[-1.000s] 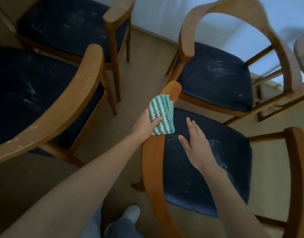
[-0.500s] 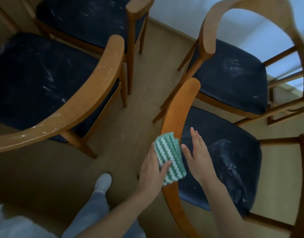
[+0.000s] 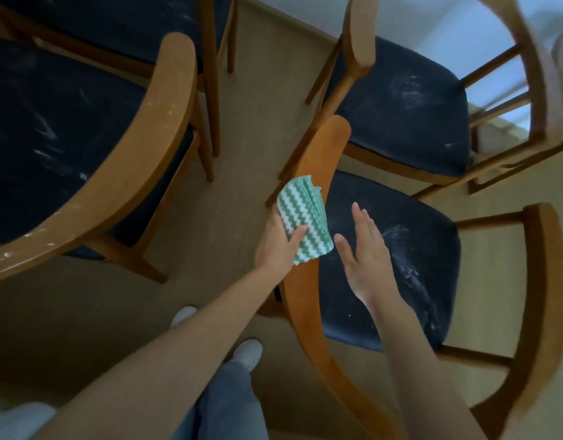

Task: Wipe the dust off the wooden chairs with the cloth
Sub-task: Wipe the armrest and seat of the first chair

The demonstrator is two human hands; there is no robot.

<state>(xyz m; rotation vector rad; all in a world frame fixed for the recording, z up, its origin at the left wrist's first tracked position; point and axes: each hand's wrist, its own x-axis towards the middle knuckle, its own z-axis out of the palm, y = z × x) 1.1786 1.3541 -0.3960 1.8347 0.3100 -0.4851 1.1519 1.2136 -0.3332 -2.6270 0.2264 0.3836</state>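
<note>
The left hand point(image 3: 278, 242) grips the folded green-and-white cloth point(image 3: 304, 222), thumb across its face, and holds it against the curved armrest point(image 3: 308, 281) of the wooden chair point(image 3: 540, 281) at centre frame. The right hand point(image 3: 367, 258) hovers just right of the cloth, over the dusty dark seat point(image 3: 410, 271), fingers straight and holding nothing.

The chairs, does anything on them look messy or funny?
Yes. White dusty smears streak the dark seats: the near chair's seat, the far right seat and the left seat. Pale specks also dot the left chair's curved wooden rail. Nothing looks broken or tipped over. The left hand holds the cloth.
</note>
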